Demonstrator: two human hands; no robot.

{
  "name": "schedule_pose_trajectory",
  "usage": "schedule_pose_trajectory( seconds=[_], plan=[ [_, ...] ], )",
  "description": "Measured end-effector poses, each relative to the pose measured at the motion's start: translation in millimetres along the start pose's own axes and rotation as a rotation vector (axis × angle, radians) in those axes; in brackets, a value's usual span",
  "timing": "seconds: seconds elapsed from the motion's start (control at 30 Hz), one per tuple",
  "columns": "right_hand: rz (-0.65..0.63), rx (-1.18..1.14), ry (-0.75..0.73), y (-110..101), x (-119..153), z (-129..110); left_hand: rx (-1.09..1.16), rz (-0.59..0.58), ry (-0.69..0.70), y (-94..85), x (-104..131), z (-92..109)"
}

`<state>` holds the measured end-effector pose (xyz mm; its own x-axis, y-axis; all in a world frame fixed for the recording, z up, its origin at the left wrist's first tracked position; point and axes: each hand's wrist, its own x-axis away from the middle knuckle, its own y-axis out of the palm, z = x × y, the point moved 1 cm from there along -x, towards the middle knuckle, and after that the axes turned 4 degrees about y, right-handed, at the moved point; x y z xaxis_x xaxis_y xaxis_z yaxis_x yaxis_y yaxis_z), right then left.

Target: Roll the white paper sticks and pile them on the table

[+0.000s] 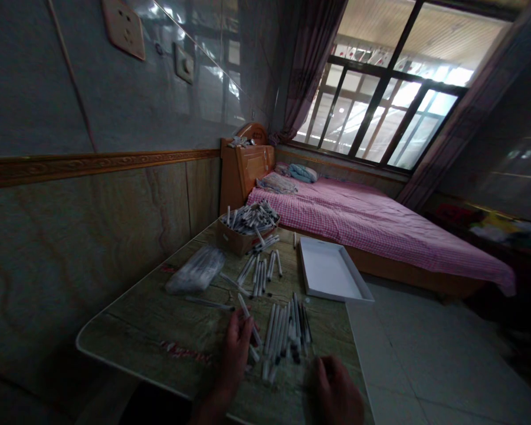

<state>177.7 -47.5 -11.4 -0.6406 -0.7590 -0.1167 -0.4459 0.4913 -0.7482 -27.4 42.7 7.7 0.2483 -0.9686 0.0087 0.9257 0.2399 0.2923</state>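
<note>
My left hand (236, 345) is closed around a white-barrelled pen (249, 321), which tilts up and away to the left. Right of it, a row of pens (277, 336), whitish with dark ends, lies side by side on the table (150, 333). My right hand (340, 392) rests low by the near right end of that row, its fingers curled in. Whatever is between those fingers, if anything, is hidden. Farther back lie several more loose pens (259, 277), some in small groups.
A cardboard box (234, 241) heaped with pens stands at the table's back. A clear plastic bag (197, 270) lies left of the loose pens. The white shallow tray (331, 268) overhangs the right edge. Beyond is a bed (358, 215); a tiled wall (154, 206) runs along the left.
</note>
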Motion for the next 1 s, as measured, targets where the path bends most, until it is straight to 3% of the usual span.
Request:
schedule_pose_trajectory(
  seconds=[0.23,0.33,0.43,0.57,0.83,1.0],
  plan=[
    [-0.096,-0.089,0.002,-7,-20,17,-0.028,0.055,-0.01,-0.4,0,-5],
    [-0.011,-0.078,-0.069,-11,-43,22,-0.091,0.072,0.016,-1.8,1,-11],
    [0.076,0.001,-0.18,-9,-62,19,-0.183,0.059,0.041,-1.8,2,-15],
    [-0.033,0.075,-0.262,0,-66,5,-0.302,0.035,0.07,0.4,1,-21],
    [-0.094,-0.029,-0.305,11,-64,-3,-0.486,-0.146,0.173,4.9,-1,-29],
    [-0.124,-0.088,-0.288,14,-66,-14,-0.827,-0.32,0.165,15.0,1,-22]
  ],
)
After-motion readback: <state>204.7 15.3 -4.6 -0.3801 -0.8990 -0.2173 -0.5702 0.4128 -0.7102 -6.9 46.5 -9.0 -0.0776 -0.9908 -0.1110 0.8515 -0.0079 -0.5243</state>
